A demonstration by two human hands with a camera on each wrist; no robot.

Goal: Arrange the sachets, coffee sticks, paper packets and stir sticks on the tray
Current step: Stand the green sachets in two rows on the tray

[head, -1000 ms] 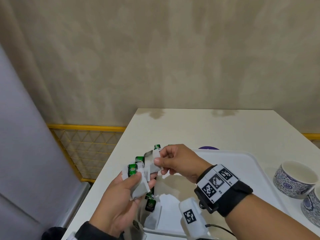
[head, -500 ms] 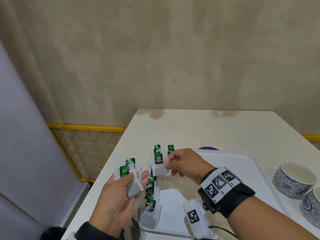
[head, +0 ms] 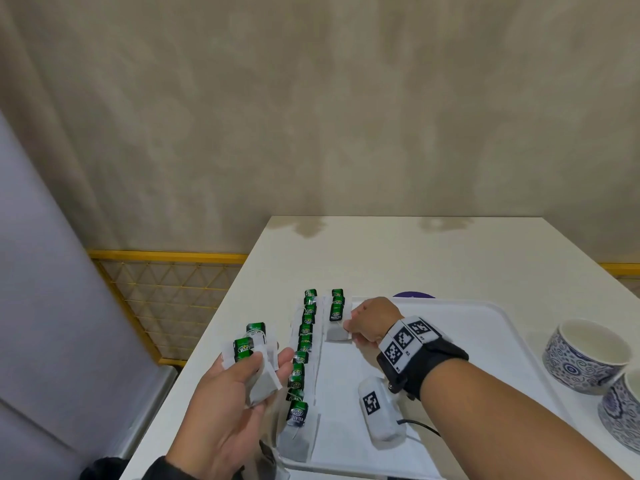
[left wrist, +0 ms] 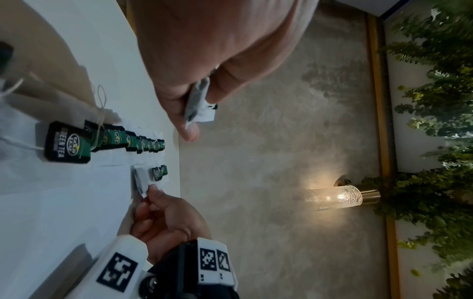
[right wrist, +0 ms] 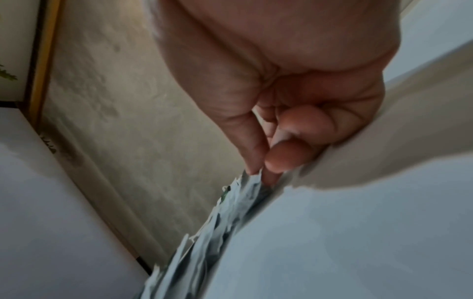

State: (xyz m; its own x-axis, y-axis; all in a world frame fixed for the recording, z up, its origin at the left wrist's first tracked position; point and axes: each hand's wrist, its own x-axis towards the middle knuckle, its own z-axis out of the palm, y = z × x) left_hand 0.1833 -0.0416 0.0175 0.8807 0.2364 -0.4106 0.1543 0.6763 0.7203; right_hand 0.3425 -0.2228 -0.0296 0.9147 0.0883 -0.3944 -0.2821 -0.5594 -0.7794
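A white tray [head: 491, 327] lies on the cream table. Along its left side runs a column of several green-tagged tea sachets [head: 302, 355]. A short second column [head: 336, 306] starts at the far end. My right hand [head: 349, 327] pinches the corner of a sachet [head: 336, 332] lying at the near end of that second column; the same pinch shows in the right wrist view [right wrist: 258, 172]. My left hand [head: 256, 372] hovers left of the tray and holds a small stack of sachets [head: 251, 358] between thumb and fingers, also seen as sachets [left wrist: 198, 101] in the left wrist view.
Two blue-patterned cups [head: 585, 355] stand right of the tray. A purple disc [head: 414, 294] peeks out behind the tray's far edge. A yellow mesh barrier [head: 166, 296] and a grey panel stand left of the table. A wall lamp [left wrist: 335, 199] glows.
My right hand took a sachet from the stack in my left hand, carried it right and down, and set it on the tray in the second column. The left hand lowered slightly.
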